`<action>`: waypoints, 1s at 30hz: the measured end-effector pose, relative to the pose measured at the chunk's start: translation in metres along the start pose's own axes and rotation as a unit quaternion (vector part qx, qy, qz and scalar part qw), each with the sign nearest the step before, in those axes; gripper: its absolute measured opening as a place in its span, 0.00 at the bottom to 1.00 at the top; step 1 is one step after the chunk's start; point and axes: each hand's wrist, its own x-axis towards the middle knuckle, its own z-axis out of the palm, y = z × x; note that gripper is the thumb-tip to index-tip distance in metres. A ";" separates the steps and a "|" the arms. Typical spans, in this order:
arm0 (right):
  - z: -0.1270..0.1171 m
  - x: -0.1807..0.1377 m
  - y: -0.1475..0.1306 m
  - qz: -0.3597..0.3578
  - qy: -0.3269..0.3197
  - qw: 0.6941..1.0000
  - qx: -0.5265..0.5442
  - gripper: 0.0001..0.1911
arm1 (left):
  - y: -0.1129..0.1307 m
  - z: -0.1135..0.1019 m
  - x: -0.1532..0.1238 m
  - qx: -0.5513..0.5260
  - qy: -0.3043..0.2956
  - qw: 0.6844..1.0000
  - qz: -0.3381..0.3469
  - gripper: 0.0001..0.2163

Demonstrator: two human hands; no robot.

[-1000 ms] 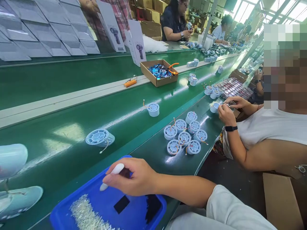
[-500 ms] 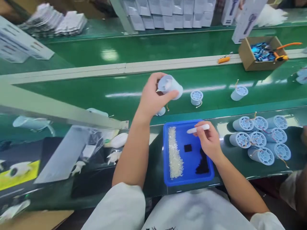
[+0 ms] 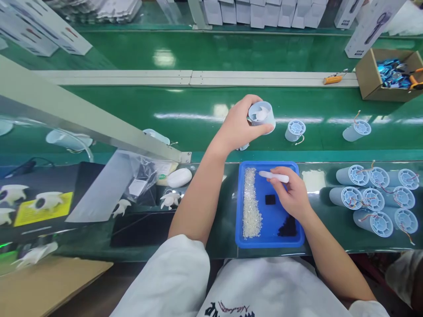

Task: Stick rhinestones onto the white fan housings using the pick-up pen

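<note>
Just above the middle of the frame, the left hand [image 3: 236,127] has its fingers clamped around a pale blue fan housing [image 3: 261,115], held open end up over the green belt [image 3: 132,112]. Below it, the right hand [image 3: 292,193] pinches a white stick [image 3: 273,176] over the blue tray [image 3: 270,243] on the table. The tray holds a strip of small clear bits [image 3: 251,204] and a black square [image 3: 270,199], and more housings [image 3: 376,198] lie clustered at the right edge.

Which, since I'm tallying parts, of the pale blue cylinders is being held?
The cylinder in the left hand, above the belt; the others all rest on the green surfaces.
</note>
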 end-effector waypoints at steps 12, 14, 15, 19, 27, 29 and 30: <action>0.002 0.003 -0.001 -0.025 -0.006 0.999 -0.040 0.05 | 0.009 -0.004 -0.002 -0.003 -0.009 1.000 -0.006 0.18; 0.001 0.004 -0.004 -0.039 0.005 0.998 -0.055 0.04 | 0.007 -0.005 -0.002 -0.001 -0.006 1.000 0.004 0.18; 0.000 0.004 -0.006 -0.049 0.012 0.997 -0.065 0.03 | 0.006 -0.005 -0.001 -0.001 -0.005 1.000 0.007 0.17; -0.004 0.005 -0.011 -0.087 0.034 0.992 -0.090 0.04 | 0.004 -0.007 0.000 -0.008 -0.005 1.000 0.012 0.17; -0.001 0.006 -0.003 -0.108 -0.005 0.991 -0.077 0.04 | -0.003 -0.012 0.003 -0.001 0.003 1.000 0.004 0.17; 0.000 0.006 -0.002 -0.102 -0.011 0.992 -0.077 0.04 | -0.004 -0.012 0.003 0.003 0.014 1.000 -0.004 0.18; 0.000 0.007 -0.002 -0.098 -0.014 0.992 -0.077 0.04 | -0.004 -0.011 0.002 0.006 0.019 1.000 -0.008 0.18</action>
